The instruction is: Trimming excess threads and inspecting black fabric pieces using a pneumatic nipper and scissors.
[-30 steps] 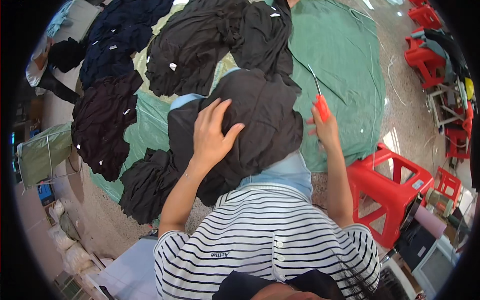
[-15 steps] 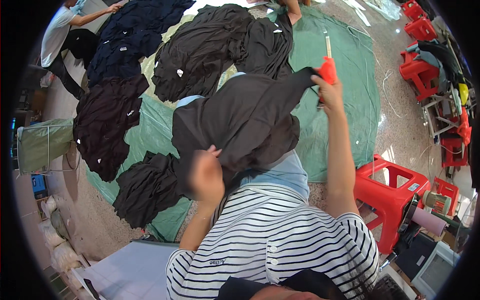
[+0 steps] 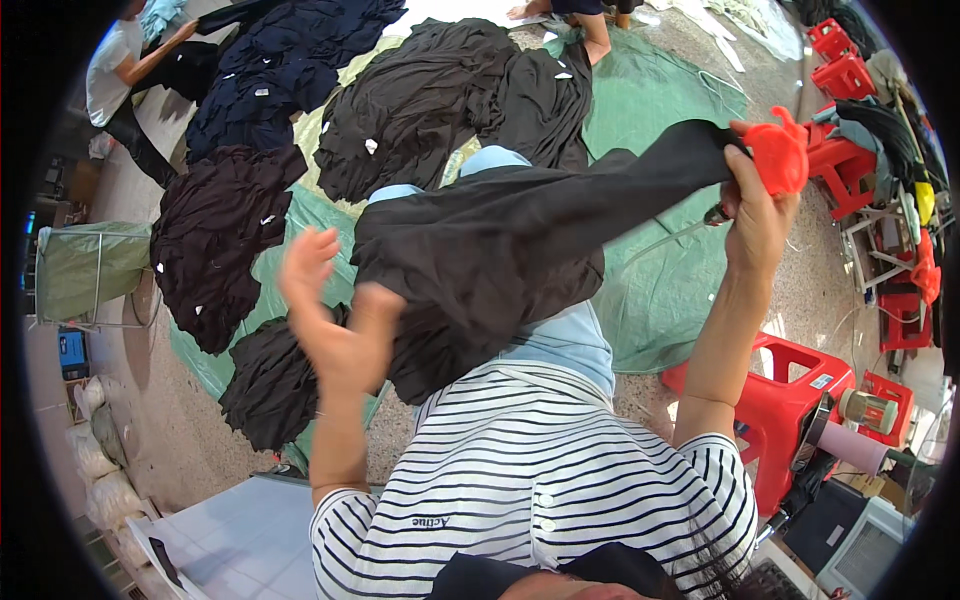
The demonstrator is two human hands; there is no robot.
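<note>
A black cloth garment [image 3: 490, 240] lies over my lap, one end of it stretched up to the right. My right hand [image 3: 757, 215] grips that end, with its fingers closed on the fabric. A bright red, crumpled thing [image 3: 780, 158] sits at the same hand; I cannot make out its kind. Below the fingers a small dark object [image 3: 716, 214] shows, and a thin pale strip runs from it toward the garment. My left hand [image 3: 340, 320] is raised at the garment's left side, fingers apart and blurred, holding nothing.
Dark garment heaps [image 3: 420, 100] lie ahead and left on green sheeting [image 3: 670, 300]. A smaller black heap [image 3: 270, 385] is by my left arm. A red stool [image 3: 800, 400] stands at my right. One person [image 3: 115, 85] works far left; another's arm [image 3: 597, 40] reaches in ahead.
My right hand has moved right and closer, pulling the garment's end out longer. My left hand has come off the cloth, moved left and opened.
</note>
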